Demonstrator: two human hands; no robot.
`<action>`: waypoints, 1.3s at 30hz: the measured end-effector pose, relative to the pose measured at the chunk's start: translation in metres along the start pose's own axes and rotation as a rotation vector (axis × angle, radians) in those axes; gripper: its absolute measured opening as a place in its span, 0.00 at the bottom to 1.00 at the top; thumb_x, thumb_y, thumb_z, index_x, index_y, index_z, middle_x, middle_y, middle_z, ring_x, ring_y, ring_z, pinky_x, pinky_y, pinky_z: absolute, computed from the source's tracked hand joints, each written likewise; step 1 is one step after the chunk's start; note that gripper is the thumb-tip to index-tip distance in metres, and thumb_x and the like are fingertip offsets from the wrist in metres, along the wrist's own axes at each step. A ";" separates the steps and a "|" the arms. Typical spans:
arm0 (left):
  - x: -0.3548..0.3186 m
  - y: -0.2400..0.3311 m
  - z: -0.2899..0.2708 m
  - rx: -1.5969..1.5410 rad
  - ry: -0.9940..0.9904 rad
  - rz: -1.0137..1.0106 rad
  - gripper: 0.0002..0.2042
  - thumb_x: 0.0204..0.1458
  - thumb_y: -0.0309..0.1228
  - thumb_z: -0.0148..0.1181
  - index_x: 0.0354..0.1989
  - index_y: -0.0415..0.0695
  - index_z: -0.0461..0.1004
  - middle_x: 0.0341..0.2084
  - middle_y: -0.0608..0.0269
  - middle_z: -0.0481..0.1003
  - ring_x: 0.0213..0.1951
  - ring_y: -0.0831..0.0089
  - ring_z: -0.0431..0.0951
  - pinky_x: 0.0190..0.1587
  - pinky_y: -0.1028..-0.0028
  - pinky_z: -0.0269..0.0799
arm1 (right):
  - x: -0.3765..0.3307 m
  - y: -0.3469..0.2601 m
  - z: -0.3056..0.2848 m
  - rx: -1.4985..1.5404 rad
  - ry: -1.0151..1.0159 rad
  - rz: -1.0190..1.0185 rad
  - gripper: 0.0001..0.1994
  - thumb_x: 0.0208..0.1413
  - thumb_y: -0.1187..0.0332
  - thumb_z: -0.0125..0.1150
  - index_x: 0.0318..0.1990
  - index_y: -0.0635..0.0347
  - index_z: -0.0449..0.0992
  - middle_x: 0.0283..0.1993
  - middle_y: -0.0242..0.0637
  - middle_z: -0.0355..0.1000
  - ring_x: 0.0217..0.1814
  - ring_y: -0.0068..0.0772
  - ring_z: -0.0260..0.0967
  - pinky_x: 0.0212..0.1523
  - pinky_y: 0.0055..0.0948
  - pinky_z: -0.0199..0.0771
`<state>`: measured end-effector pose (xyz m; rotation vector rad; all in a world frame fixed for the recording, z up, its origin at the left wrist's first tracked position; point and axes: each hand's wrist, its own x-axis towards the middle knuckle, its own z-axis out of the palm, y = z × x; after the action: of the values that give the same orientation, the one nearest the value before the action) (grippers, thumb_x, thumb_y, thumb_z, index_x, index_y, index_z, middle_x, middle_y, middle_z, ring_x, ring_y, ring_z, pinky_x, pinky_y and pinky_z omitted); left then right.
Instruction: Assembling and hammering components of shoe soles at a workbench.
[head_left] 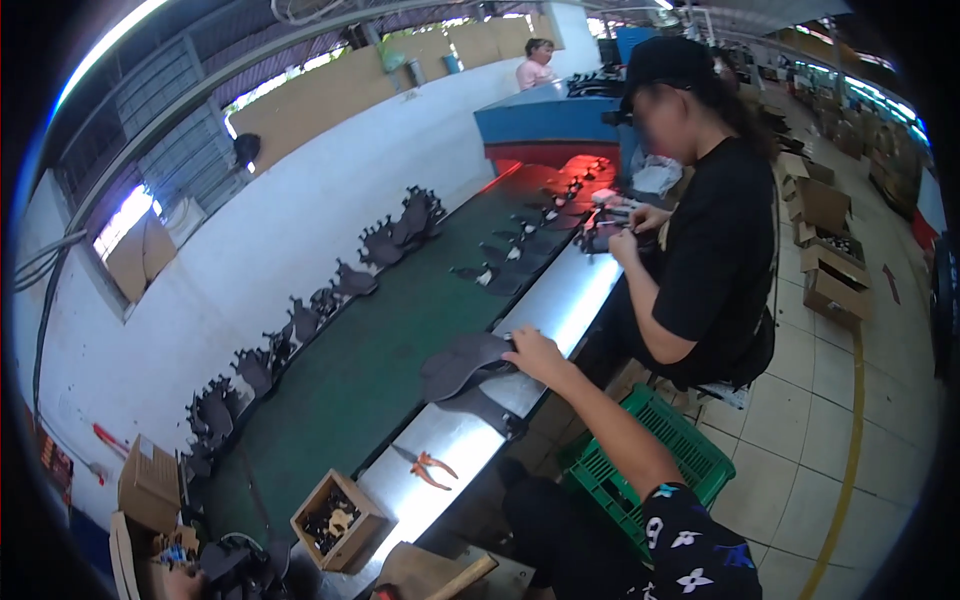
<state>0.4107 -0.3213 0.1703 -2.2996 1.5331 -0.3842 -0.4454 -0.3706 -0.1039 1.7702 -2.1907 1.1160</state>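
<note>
At the metal ledge, my right hand is closed on the narrow end of a dark grey, rounded, paddle-shaped piece. That piece overhangs the green belt. Just below it, a second dark grey piece with a black fitting lies on the ledge. Orange-handled pliers rest on the bare metal closer to me. My left hand is out of view. A hand at the bottom left, partly cut off beside a carton, appears to be another person's.
A wooden box holds small parts. Near it lies a wooden-handled hammer. Similar dark pieces line the green belt's far edge. A co-worker sits to the right. A green crate stands below my arm.
</note>
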 end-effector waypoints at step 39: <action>-0.119 -0.128 0.173 -0.567 0.206 0.186 0.20 0.60 0.40 0.55 0.55 0.40 0.75 0.51 0.51 0.77 0.55 0.55 0.75 0.60 0.54 0.62 | -0.101 -0.162 -0.201 0.886 -0.006 -0.183 0.11 0.48 0.68 0.71 0.35 0.61 0.74 0.19 0.22 0.59 0.22 0.12 0.54 0.23 0.20 0.55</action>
<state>0.5424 -0.1426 0.0657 -2.5465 2.1666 -0.1487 -0.3409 -0.1783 0.0652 2.1669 -1.5550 2.2366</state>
